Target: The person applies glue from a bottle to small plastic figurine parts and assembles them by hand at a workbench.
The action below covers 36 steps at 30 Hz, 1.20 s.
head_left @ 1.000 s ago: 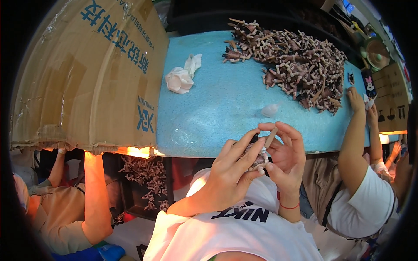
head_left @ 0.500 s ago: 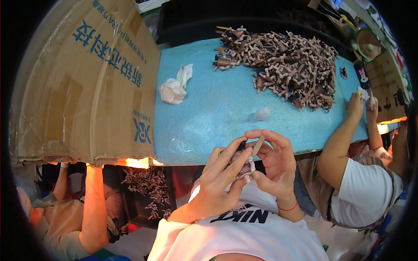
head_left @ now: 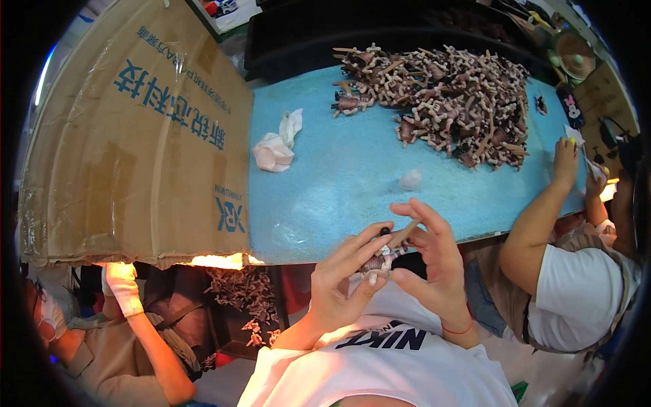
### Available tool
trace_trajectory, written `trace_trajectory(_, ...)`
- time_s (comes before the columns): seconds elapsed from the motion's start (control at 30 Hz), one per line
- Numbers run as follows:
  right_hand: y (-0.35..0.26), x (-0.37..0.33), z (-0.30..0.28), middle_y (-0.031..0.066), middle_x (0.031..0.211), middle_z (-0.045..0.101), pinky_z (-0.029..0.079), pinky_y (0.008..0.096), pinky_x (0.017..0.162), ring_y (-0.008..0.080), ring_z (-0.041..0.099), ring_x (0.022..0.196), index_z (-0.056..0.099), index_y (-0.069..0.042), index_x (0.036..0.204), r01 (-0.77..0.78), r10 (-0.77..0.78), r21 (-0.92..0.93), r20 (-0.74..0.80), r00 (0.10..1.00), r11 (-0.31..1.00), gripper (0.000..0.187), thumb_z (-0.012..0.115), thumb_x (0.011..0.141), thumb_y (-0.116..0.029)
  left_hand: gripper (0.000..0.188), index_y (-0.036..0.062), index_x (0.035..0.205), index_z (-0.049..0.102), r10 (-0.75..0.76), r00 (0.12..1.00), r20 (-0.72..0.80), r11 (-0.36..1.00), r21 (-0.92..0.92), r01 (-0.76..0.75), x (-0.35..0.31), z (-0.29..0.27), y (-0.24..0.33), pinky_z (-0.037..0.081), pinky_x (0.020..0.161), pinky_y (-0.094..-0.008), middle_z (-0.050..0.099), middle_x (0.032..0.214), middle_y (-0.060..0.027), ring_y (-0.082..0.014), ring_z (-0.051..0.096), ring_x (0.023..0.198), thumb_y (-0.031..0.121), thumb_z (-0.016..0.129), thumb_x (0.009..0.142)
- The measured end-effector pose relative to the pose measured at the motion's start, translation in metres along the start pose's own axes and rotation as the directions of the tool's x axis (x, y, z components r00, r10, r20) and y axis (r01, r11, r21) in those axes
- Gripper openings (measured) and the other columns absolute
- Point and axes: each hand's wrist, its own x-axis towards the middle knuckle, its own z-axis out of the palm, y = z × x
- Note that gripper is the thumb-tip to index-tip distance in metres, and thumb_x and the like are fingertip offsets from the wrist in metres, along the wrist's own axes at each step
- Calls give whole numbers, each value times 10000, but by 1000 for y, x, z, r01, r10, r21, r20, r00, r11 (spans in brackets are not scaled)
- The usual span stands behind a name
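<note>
A small toy figurine (head_left: 377, 263) with pale limbs, a purplish-brown body and a black top is held in front of my chest. My left hand (head_left: 342, 275) is closed on it, thumb below and fingers over the upper side. A flat brown stick (head_left: 405, 233) juts from the figurine toward my right hand (head_left: 437, 268). That hand is open around the figurine's right side, thumb and forefinger apart; its inner fingers are partly hidden behind the stick, and whether they touch it I cannot tell. Beyond my hands stands a small white translucent object (head_left: 409, 179).
Similar figurines form a big pile (head_left: 454, 102) on the blue table (head_left: 325, 197). Crumpled white tissue (head_left: 274, 150) lies left, beside a tall cardboard box (head_left: 135, 169). A co-worker's arm (head_left: 539, 210) reaches in at right; a gloved co-worker (head_left: 125, 288) works at left, near a dark figurine bin (head_left: 224, 325).
The figurine has turned in my left hand, and its stick points further right. My right fingers have spread apart. At left, the co-worker's gloved hand has come into sight below the box.
</note>
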Motion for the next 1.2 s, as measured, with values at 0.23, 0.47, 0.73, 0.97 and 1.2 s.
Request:
trace_trajectory(0.23, -1, -11, -10, 199, 1271, 435, 457, 311, 804, 213, 570, 985, 296, -12, 1337, 67, -72, -49, -118, 990, 997, 819, 736, 647, -33, 612, -109, 1243, 402, -300, 937, 178, 563, -760, 325, -3, -3, -1, 468, 752, -322, 481, 1221, -217, -251, 556, 988, 302, 606, 838)
trace_trajectory(0.47, -1, -15, -6, 222, 1234, 447, 438, 321, 824, 244, 544, 994, 293, 22, 1320, 67, -70, -39, -97, 993, 997, 740, 711, 745, -185, 682, -132, 1247, 366, -356, 872, 334, 307, -840, 447, -7, -5, -6, 462, 692, -313, 489, 1195, -231, -265, 567, 927, 369, 580, 837)
trace_trajectory(0.73, 0, -16, -3, 213, 1192, 495, 490, 291, 744, 236, 563, 944, 433, 29, 1223, 124, -135, -108, -102, 986, 986, 564, 672, 713, 1, 719, -129, 1266, 326, -311, 865, 394, 151, -878, 454, -7, -4, -11, 449, 685, -310, 461, 1229, -241, -260, 561, 914, 391, 574, 836)
trace_trajectory(0.97, -1, -16, 0, 215, 1183, 504, 491, 293, 751, 235, 554, 955, 456, 32, 1201, 110, -123, -113, -117, 986, 988, 534, 667, 710, 14, 711, -116, 1279, 312, -266, 872, 411, 100, -888, 449, -8, -5, -14, 445, 683, -309, 448, 1245, -243, -259, 562, 917, 378, 574, 840)
trace_trajectory(1.2, -1, -18, 1, 209, 1174, 513, 489, 297, 775, 224, 552, 946, 465, 30, 1193, 95, -113, -141, -125, 986, 985, 529, 655, 699, 34, 681, -84, 1287, 325, -231, 874, 428, -36, -901, 431, -10, -1, -19, 439, 677, -308, 442, 1251, -237, -260, 548, 908, 377, 563, 845)
